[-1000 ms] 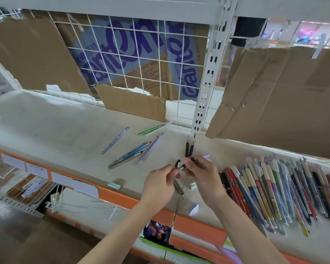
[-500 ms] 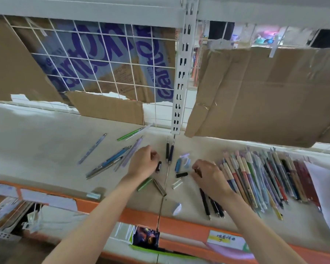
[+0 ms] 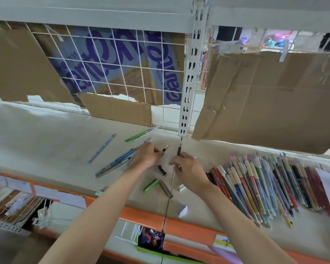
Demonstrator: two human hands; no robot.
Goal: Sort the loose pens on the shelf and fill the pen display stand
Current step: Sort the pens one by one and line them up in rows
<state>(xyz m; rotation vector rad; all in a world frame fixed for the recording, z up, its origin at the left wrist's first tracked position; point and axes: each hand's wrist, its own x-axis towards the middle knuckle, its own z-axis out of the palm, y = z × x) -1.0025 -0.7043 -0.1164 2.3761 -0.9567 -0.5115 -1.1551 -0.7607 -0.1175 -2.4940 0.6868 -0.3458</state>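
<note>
**Small pen parts loose near the shelf lip**

I see the left hand (image 3: 148,156) curled around a short black pen (image 3: 165,149) whose metal tip pokes out past the fingers, and the right hand (image 3: 187,168) pinching another black pen (image 3: 179,150) that points up toward the slotted white upright (image 3: 188,84). Both hands are closed on their pens, close together in the middle of the shelf (image 3: 46,134).

My worry is the clutter just under the hands. A black cap (image 3: 162,170), a green barrel piece (image 3: 151,185), a grey metal sleeve (image 3: 166,188) and a small clear cap (image 3: 181,187) lie loose; they look smooth and round, so I judge a brushed wrist could roll them toward the orange front edge (image 3: 189,228) and over it. A thin rod (image 3: 169,195) already runs across that edge. The paper-like liner on the shelf looks matte, which may slow rolling a little.

To the left, a fan of slim blue and silver pens (image 3: 116,162) crosses loosely, with a green pen (image 3: 138,135) behind. To the right, the sorted row (image 3: 265,185) lies packed side by side, glossy printed barrels; a careless forearm there could, I think, scatter the ordering. I cannot see the display stand. Torn brown cardboard (image 3: 271,100) hangs behind, with wire grid (image 3: 111,73) beside it.
</note>
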